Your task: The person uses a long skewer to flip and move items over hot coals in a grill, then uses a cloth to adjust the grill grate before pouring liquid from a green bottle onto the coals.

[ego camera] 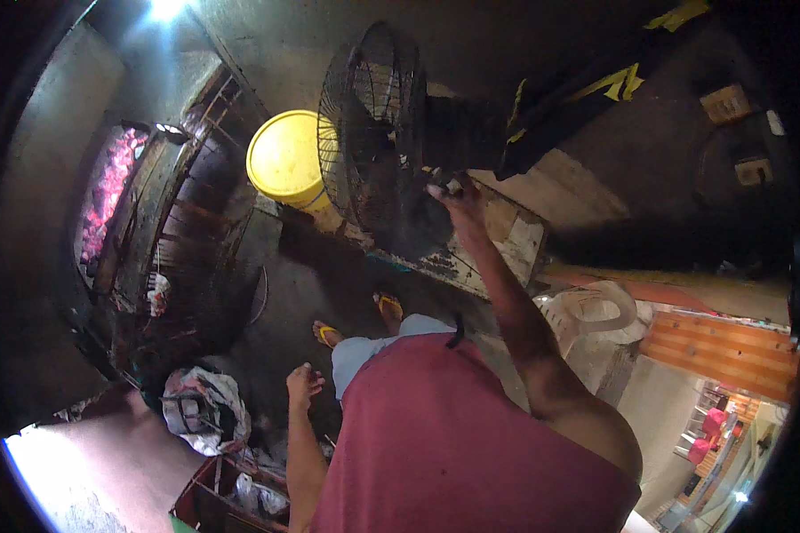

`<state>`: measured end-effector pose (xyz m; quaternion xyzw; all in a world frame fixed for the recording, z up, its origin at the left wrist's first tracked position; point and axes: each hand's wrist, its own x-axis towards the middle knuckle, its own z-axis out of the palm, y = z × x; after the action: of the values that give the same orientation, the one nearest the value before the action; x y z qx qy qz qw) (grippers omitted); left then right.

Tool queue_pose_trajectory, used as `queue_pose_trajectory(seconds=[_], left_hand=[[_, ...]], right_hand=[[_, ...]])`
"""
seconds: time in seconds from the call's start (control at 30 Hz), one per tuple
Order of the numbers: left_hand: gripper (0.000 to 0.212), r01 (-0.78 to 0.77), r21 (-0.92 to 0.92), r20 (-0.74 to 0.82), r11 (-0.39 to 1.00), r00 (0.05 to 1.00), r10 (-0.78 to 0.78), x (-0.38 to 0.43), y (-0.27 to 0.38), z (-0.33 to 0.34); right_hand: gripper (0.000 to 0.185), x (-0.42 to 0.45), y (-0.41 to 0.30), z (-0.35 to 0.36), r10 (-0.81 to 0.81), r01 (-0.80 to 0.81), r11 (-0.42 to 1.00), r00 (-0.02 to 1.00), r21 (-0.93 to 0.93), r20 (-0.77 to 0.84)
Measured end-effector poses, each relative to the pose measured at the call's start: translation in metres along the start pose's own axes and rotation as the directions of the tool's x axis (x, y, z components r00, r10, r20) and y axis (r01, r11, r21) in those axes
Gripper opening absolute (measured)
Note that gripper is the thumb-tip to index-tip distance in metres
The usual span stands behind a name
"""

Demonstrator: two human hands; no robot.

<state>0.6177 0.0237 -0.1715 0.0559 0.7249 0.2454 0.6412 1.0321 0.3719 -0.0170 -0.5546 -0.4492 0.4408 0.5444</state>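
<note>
My right hand [459,189] reaches forward to the back of a caged electric fan [373,133], its fingers at small pale knobs or parts there; whether they grip is not clear. The fan stands on a worn wooden bench [520,246], its wire guard partly in front of a bucket with a yellow lid [287,156]. My left hand [305,385] hangs low beside my leg, fingers loosely curled, with nothing visible in it. Glowing coals [112,193] lie in a long grill trough at the left.
A wooden-edged stand [143,213] borders the coals. A lined round container [207,410] stands at lower left, near a red-framed rack [200,493] with plastic bags. A pale plastic chair [597,310] is at right. Dark sheeting with yellow tape [610,83] hangs at upper right.
</note>
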Motion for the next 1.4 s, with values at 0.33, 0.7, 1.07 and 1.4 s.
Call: queue_pose_trajectory(seconds=[0.33,0.7,1.07,1.4], left_hand=[[0.032,-0.047,0.092,-0.034,0.995,0.998,0.050,-0.048,-0.134,0.008],[0.023,0.055,0.154,-0.023,0.987,0.998,-0.052,-0.059,-0.168,0.012],[0.031,0.001,-0.207,-0.049,0.978,0.999,-0.011,-0.060,-0.136,0.026],[0.031,0.151,-0.180,-0.072,0.972,0.984,-0.166,-0.101,-0.178,-0.006]], right_hand=[[0.027,0.039,-0.010,-0.004,0.097,-0.028,0.831,0.991,-0.555,0.095],[0.026,0.003,0.033,-0.132,0.018,-0.079,0.944,0.982,-0.319,-0.188],[0.026,0.021,0.020,-0.183,-0.050,-0.023,0.969,0.957,-0.247,-0.287],[0.026,0.000,0.032,-0.209,0.008,-0.043,0.990,0.966,-0.132,-0.260]])
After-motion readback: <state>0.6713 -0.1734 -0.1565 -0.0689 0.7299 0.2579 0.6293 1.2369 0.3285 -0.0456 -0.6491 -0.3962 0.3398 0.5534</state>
